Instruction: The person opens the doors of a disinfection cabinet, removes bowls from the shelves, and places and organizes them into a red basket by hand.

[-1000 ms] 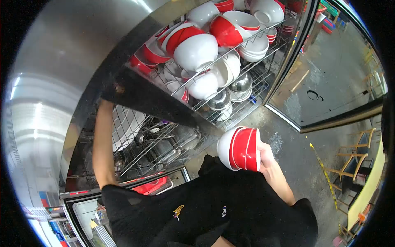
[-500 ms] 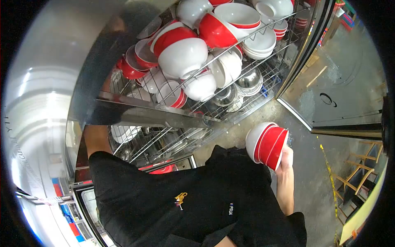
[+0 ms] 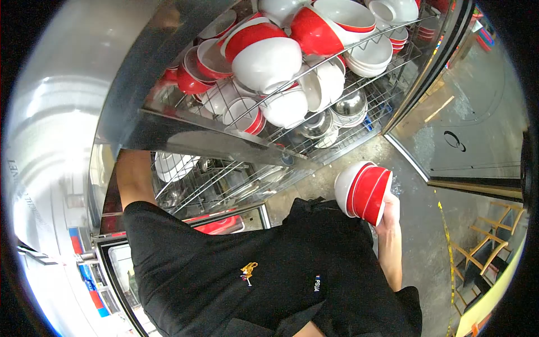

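My right hand [image 3: 390,214] is closed around a small stack of nested red-and-white bowls [image 3: 364,192], tilted on its side beside my black shirt. On the left, my left forearm [image 3: 135,178] reaches up behind the steel frame [image 3: 208,137] of an open cabinet. That frame hides my left hand, so its fingers and anything in them do not show. Nearest to that arm, inside the cabinet, are red-and-white bowls [image 3: 193,70] leaning together on a wire shelf. A large white bowl with a red band [image 3: 266,63] lies tipped at the shelf's front.
Metal bowls [image 3: 351,104] and stacked white bowls [image 3: 370,56] sit further along the racks. White plates [image 3: 174,164] stand on a lower rack. An open glass door [image 3: 460,112] swings out at the right. Wooden-framed chairs [image 3: 488,241] stand beyond yellow floor tape [image 3: 447,247].
The view has shifted slightly, so the cabinet's bowls appear further right. Slightly more of my left forearm shows below the frame. My right hand keeps hold of the bowls in nearly the same place.
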